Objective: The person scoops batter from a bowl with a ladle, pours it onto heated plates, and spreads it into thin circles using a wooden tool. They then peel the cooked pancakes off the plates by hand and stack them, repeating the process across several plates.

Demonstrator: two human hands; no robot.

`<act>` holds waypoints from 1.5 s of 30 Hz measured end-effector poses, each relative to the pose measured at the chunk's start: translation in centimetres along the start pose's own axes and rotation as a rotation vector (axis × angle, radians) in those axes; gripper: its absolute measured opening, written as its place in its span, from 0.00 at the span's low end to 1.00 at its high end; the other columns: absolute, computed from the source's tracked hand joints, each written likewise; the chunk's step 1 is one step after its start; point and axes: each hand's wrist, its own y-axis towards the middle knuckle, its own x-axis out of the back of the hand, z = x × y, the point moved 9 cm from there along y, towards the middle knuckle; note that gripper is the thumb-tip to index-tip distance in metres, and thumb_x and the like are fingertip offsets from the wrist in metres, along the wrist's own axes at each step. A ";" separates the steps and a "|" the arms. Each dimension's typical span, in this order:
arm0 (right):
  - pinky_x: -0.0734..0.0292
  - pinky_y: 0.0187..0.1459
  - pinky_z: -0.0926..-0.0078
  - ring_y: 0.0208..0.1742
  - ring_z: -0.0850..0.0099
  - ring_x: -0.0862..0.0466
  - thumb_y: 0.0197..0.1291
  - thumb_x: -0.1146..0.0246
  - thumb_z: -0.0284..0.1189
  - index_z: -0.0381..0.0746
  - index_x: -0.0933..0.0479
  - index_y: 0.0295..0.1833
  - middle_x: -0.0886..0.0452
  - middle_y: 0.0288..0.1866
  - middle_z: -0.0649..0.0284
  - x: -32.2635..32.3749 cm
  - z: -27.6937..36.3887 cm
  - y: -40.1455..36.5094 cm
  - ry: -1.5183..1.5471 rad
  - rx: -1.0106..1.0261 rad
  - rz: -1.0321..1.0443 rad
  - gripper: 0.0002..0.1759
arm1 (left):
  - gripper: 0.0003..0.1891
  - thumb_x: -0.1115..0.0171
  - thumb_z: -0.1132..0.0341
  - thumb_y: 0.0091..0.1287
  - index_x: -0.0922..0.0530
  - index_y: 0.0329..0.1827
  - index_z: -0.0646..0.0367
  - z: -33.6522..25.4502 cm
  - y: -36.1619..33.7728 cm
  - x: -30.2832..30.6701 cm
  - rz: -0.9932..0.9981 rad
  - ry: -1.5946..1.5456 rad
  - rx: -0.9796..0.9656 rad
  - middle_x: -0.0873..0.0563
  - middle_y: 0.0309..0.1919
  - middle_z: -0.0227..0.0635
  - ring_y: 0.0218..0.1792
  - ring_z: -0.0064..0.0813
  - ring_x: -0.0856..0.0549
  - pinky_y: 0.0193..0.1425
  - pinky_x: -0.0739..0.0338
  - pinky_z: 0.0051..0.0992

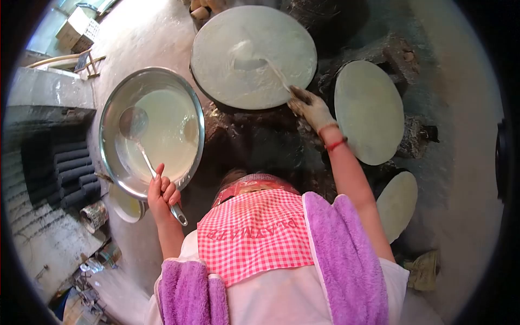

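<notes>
My left hand [162,190] is closed around the handle of a metal ladle [134,123]. The ladle's bowl rests in pale, creamy batter inside a wide steel basin [198,108]. On the right, my right hand [313,108], whitish and smudged dark at the fingers, grips the thin handle of a batter-coated spreader [277,73]. Its flat head lies on a large round griddle [216,49] coated with a pale layer. Batter is thicker around the tool's head, near the griddle's middle. The fingertips of my right hand are at the griddle's near right edge.
Two more round, pale-topped griddles [370,112] [398,206] stand to the right. Stacked dark cylinders [73,168] and a can [94,216] are at the left. Beneath the basin, another pale-filled container [125,205] shows partly. A cardboard box [77,30] sits at the upper left.
</notes>
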 end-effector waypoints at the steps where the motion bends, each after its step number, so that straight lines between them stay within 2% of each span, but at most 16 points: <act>1: 0.34 0.21 0.86 0.24 0.86 0.25 0.63 0.37 0.37 0.50 0.26 0.64 0.18 0.38 0.74 -0.1 -0.2 0.3 0.013 -0.015 0.019 0.23 | 0.18 0.56 0.67 0.76 0.34 0.64 0.65 0.6 -0.4 -0.2 -0.023 0.013 -0.009 0.39 0.22 0.22 0.15 0.10 0.43 0.13 0.45 0.12; 4: 0.36 0.20 0.84 0.21 0.86 0.30 0.63 0.36 0.35 0.50 0.25 0.63 0.18 0.32 0.74 -1.3 -1.0 -0.3 -0.162 -0.011 0.238 0.23 | 0.18 0.55 0.66 0.75 0.35 0.65 0.66 1.9 -1.3 -1.6 -0.008 0.028 -0.006 0.40 0.22 0.22 0.15 0.11 0.43 0.13 0.45 0.14; 9: 0.22 0.46 0.82 0.47 0.82 0.19 0.61 0.35 0.29 0.40 0.27 0.64 0.18 0.52 0.65 5.1 -1.8 -8.5 -0.249 0.149 0.161 0.25 | 0.19 0.55 0.66 0.75 0.35 0.65 0.66 2.5 -3.0 -3.3 0.022 0.138 -0.015 0.39 0.22 0.22 0.14 0.11 0.42 0.13 0.45 0.15; 11: 0.28 0.60 0.78 0.61 0.78 0.25 0.61 0.35 0.27 0.35 0.28 0.64 0.22 0.61 0.61 7.3 -3.5 -9.8 0.365 0.058 -0.045 0.25 | 0.19 0.55 0.65 0.75 0.35 0.65 0.65 2.8 -3.3 -5.1 0.112 0.323 -0.006 0.37 0.22 0.23 0.14 0.12 0.40 0.13 0.44 0.15; 13: 0.26 0.60 0.72 0.59 0.68 0.21 0.60 0.34 0.33 0.38 0.26 0.62 0.21 0.59 0.58 7.2 -2.4 -8.4 0.044 0.299 -0.116 0.25 | 0.19 0.55 0.65 0.75 0.35 0.65 0.65 3.9 -2.5 -6.8 0.160 0.314 0.025 0.36 0.23 0.24 0.14 0.12 0.40 0.13 0.44 0.16; 15: 0.26 0.59 0.66 0.58 0.56 0.20 0.57 0.33 0.40 0.42 0.24 0.59 0.23 0.61 0.52 3.8 -0.8 -7.3 -0.786 0.389 -0.126 0.25 | 0.19 0.55 0.65 0.75 0.35 0.65 0.65 5.0 -1.8 -8.7 0.207 0.308 0.053 0.36 0.23 0.24 0.14 0.13 0.40 0.13 0.43 0.16; 20: 0.25 0.47 0.51 0.46 0.50 0.20 0.59 0.38 0.43 0.53 0.26 0.61 0.22 0.42 0.52 5.4 -1.9 -7.0 -1.024 0.326 -0.260 0.23 | 0.17 0.54 0.66 0.75 0.34 0.63 0.65 7.4 -1.1 -12.5 0.301 0.158 0.207 0.35 0.24 0.25 0.15 0.13 0.39 0.14 0.42 0.16; 21: 0.21 0.38 0.61 0.35 0.59 0.18 0.62 0.38 0.40 0.52 0.26 0.61 0.21 0.37 0.60 6.0 -1.1 -7.9 -1.064 0.402 -0.329 0.21 | 0.17 0.53 0.66 0.75 0.33 0.62 0.65 7.6 -0.9 -13.0 0.320 0.154 0.230 0.34 0.24 0.26 0.15 0.13 0.38 0.14 0.42 0.16; 23: 0.26 0.23 0.75 0.23 0.73 0.22 0.62 0.38 0.35 0.53 0.26 0.63 0.24 0.27 0.69 6.5 -4.6 -6.4 -0.153 0.168 -0.220 0.22 | 0.16 0.52 0.66 0.74 0.33 0.61 0.64 7.8 -0.1 -13.6 0.370 0.182 0.256 0.34 0.24 0.26 0.16 0.13 0.38 0.15 0.42 0.16; 24: 0.26 0.23 0.75 0.23 0.73 0.22 0.62 0.38 0.35 0.53 0.26 0.63 0.24 0.27 0.69 5.7 -2.9 -6.7 -0.157 0.170 -0.230 0.22 | 0.16 0.52 0.67 0.74 0.33 0.60 0.63 8.0 0.2 -13.9 0.390 0.218 0.285 0.34 0.24 0.26 0.17 0.13 0.37 0.16 0.42 0.17; 26: 0.35 0.16 0.82 0.16 0.82 0.29 0.62 0.36 0.33 0.53 0.28 0.65 0.27 0.24 0.75 2.9 -2.9 -6.6 0.221 -0.184 -0.266 0.25 | 0.13 0.50 0.68 0.73 0.31 0.58 0.61 8.2 1.1 -14.3 0.425 0.250 0.340 0.33 0.25 0.26 0.18 0.14 0.36 0.18 0.41 0.17; 33: 0.35 0.18 0.83 0.17 0.83 0.32 0.60 0.35 0.34 0.53 0.29 0.67 0.23 0.27 0.72 -5.9 -4.2 -10.9 -0.106 -0.227 0.016 0.28 | 0.10 0.50 0.68 0.73 0.30 0.54 0.58 6.3 1.1 -13.8 0.421 0.293 0.377 0.30 0.26 0.28 0.18 0.15 0.35 0.19 0.38 0.19; 36: 0.35 0.18 0.87 0.18 0.84 0.31 0.63 0.37 0.30 0.52 0.30 0.67 0.22 0.32 0.72 -4.2 -7.6 -12.5 0.199 0.149 -0.173 0.26 | 0.14 0.51 0.68 0.73 0.32 0.59 0.61 5.8 0.6 -12.5 0.399 0.313 0.387 0.32 0.27 0.27 0.19 0.14 0.37 0.19 0.39 0.17; 39: 0.35 0.18 0.86 0.20 0.84 0.30 0.62 0.37 0.29 0.51 0.28 0.65 0.22 0.33 0.73 -6.7 -9.1 -13.2 0.287 -0.207 -0.331 0.24 | 0.12 0.50 0.68 0.73 0.32 0.57 0.60 6.3 0.2 -11.8 0.356 0.310 0.424 0.31 0.28 0.28 0.19 0.15 0.36 0.20 0.36 0.19; 43: 0.37 0.16 0.84 0.17 0.84 0.32 0.58 0.32 0.32 0.51 0.27 0.64 0.22 0.29 0.73 -14.5 -7.2 -9.3 0.306 -0.126 -0.112 0.26 | 0.11 0.49 0.69 0.73 0.32 0.56 0.60 6.6 -0.4 -12.5 0.385 0.315 0.477 0.30 0.28 0.27 0.22 0.15 0.34 0.24 0.33 0.19; 45: 0.37 0.16 0.84 0.17 0.84 0.32 0.58 0.32 0.32 0.51 0.27 0.63 0.22 0.29 0.73 -14.7 -5.3 -10.7 0.331 -0.200 -0.065 0.26 | 0.11 0.51 0.69 0.74 0.33 0.55 0.63 7.2 0.1 -12.9 0.446 -0.038 0.693 0.32 0.27 0.26 0.22 0.14 0.34 0.24 0.34 0.16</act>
